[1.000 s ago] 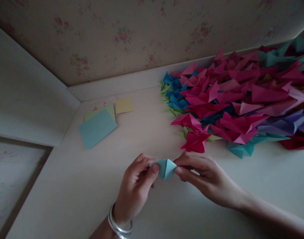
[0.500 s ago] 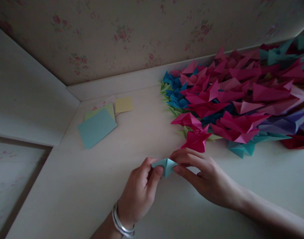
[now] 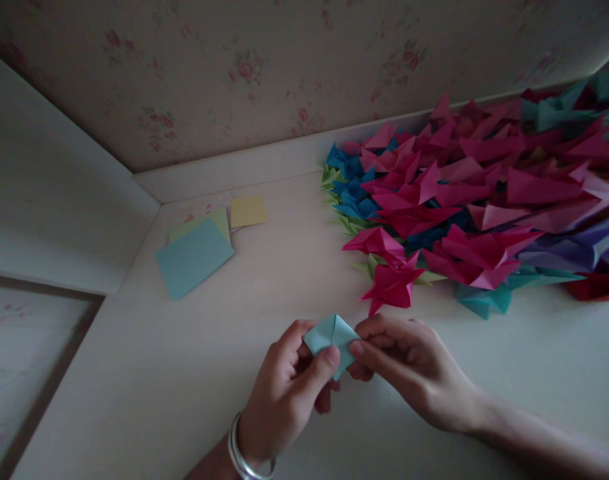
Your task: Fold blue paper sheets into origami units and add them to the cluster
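A small light-blue folded origami paper (image 3: 329, 335) is held between both hands above the white table (image 3: 149, 387). It is diamond-shaped, with a crease running down from its top point. My left hand (image 3: 294, 380) grips its left side, the thumb lying across the front and fingers behind. At the right corner, my right hand (image 3: 409, 367) pinches the paper between thumb and fingers. A bright pink folded paper piece (image 3: 392, 285) lies just beyond my right hand.
A large heap of folded paper pieces (image 3: 474, 193) in pink, blue, green and purple covers the back right. Light-blue sheets (image 3: 194, 259) and a yellow square sheet (image 3: 248, 211) lie at the back left. A floral wall (image 3: 264, 80) borders the table, with a white panel (image 3: 49, 180) at left.
The folded paper has tilted up and shows more of its diamond face. My left thumb has slid lower across it, and my right hand has shifted slightly right and down.
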`<state>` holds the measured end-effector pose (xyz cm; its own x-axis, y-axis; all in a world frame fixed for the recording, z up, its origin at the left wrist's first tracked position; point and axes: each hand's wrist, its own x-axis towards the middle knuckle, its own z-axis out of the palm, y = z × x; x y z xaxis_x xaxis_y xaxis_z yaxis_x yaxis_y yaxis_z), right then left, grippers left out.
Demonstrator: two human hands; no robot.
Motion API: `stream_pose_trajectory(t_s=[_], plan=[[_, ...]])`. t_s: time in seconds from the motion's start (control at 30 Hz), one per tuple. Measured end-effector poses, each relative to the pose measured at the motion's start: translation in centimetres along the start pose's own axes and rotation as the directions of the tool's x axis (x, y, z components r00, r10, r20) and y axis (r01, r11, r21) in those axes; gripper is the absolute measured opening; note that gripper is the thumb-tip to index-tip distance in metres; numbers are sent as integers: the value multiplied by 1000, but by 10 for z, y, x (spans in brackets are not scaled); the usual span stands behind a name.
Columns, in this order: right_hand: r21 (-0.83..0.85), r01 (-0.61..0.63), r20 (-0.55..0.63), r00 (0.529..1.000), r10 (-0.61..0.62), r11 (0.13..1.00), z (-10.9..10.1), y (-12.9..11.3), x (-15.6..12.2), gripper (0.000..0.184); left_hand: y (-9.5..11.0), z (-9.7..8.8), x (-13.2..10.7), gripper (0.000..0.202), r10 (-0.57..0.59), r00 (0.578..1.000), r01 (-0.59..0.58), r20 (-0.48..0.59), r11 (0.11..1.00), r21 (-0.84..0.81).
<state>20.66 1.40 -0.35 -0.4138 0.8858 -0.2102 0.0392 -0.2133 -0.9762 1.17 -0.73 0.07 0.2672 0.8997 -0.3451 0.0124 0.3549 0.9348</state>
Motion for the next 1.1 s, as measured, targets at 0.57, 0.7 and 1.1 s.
stream_pose_trajectory(t_s=[0.57,0.7,1.1], plan=[[350,-89,78,995,66,932,-4,7,2,16,1,-8,1,19,16,998,3,53,942,-336],[417,-64,50,998,48,907,-3,10,1,14,1,-7,2,15,-9,997,41,72,891,-452],[63,267,34,962,-270,962,-6,-2,0,21,4,-7,1,12,28,989,72,148,779,-623]])
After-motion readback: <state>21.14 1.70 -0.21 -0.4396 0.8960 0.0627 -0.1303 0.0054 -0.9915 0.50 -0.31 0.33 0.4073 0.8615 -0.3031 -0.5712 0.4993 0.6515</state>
